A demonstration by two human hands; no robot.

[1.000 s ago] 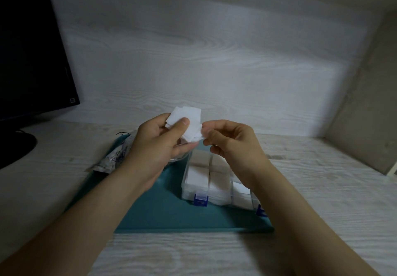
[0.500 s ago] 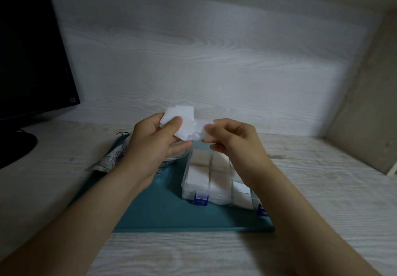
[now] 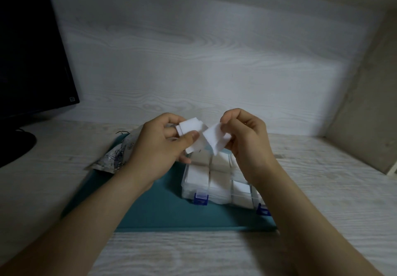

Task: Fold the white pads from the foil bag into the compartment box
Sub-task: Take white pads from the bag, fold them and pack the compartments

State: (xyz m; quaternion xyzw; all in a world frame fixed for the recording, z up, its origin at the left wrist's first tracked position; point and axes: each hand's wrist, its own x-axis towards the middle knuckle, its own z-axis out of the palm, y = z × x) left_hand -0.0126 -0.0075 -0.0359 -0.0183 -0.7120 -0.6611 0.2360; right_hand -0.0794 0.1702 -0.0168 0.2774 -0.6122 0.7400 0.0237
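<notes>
My left hand (image 3: 159, 146) pinches a small stack of white pads (image 3: 190, 128) between thumb and fingers. My right hand (image 3: 245, 138) pinches a single white pad (image 3: 216, 139), peeled away from the stack and hanging to its right. Both hands hover just above the clear compartment box (image 3: 217, 179) with blue clasps, whose visible compartments hold folded white pads. The box stands on a teal mat (image 3: 163, 209). The foil bag (image 3: 117, 155) lies crumpled at the mat's left edge, partly hidden behind my left wrist.
A dark monitor (image 3: 28, 50) on its stand occupies the left side of the pale wooden desk (image 3: 322, 189). A wall panel (image 3: 365, 95) closes the right side. A back wall runs behind the mat.
My right hand has pulled one pad off the stack and lifted it to the right. My left hand tilted the remaining stack slightly.
</notes>
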